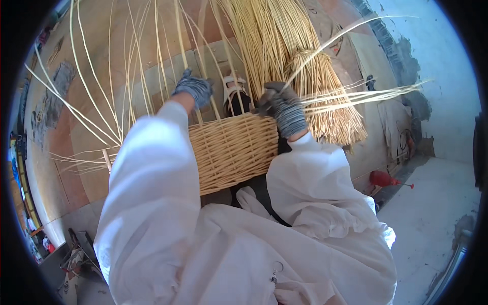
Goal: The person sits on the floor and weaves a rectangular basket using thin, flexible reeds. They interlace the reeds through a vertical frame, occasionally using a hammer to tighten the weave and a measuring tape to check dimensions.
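Observation:
A partly woven wicker basket (231,152) rests across my lap, its tall pale upright rods rising past the rim. My left hand (193,90), in a grey work glove, is closed at one upright rod (180,35) above the far rim. At the basket's right corner my right hand (282,108), gloved in darker grey, is closed on a wicker rod (330,41) that sticks out to the upper right. Its fingertips are partly hidden. Several more pale rods (366,95) extend to the right from beside this hand.
A large tied bundle of wicker rods (310,68) lies on the floor beyond the basket. To the right, a red bulb-shaped container with a thin spout (384,178) lies near the white wall (437,198). Long loose rod ends fan out at the left. A dark metal object (79,256) stands at lower left.

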